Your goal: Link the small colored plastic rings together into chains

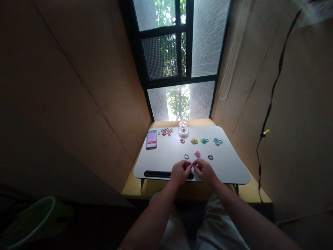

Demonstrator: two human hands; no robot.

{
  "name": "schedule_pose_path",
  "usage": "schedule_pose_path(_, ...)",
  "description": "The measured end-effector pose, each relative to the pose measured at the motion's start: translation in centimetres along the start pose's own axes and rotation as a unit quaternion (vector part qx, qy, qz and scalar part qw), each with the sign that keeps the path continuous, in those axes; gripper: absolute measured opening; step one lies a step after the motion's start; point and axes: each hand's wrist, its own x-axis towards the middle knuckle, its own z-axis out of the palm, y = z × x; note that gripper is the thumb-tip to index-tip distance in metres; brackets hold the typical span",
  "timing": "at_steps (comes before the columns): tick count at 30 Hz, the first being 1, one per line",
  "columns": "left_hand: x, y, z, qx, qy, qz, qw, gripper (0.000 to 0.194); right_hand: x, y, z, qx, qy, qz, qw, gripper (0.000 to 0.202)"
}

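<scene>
Near the front edge of the white folding table, my left hand and my right hand meet at the fingertips. Both pinch a tiny reddish item, mostly hidden by the fingers. Just beyond them lie a purple ring, a pink cluster of rings and a dark ring. Farther back, a row holds red, yellow, green and blue rings. A mixed pile of coloured rings sits at the back left.
A phone lies at the table's left. A clear round container stands at the back, with a clear lid behind it. The black slot runs along the front edge. Wooden walls flank both sides, and a cable hangs at right.
</scene>
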Motion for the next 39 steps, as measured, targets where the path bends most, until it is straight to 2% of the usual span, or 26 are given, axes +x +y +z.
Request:
schedule_pose_path(12,0.1,0.0,0.1,0.007,-0.005,0.006,1.000,0.022,0.0,0.4,0.2,0.003,0.005,0.001,1.000,0.006)
schedule_pose_path(19,0.0,0.1,-0.1,0.014,-0.004,-0.008,1.000,0.019,0.0,-0.6,-0.2,-0.005,0.002,0.011,1.000,0.007)
schedule_pose_path(28,0.0,0.1,0.0,0.009,0.004,-0.008,1.000,0.017,0.1,-0.8,-0.2,0.003,-0.005,-0.002,1.000,0.013)
schedule_pose_path(39,0.0,0.0,0.0,-0.016,0.004,-0.008,1.000,0.016,0.1,-0.5,-0.1,-0.032,-0.006,-0.016,0.999,0.011)
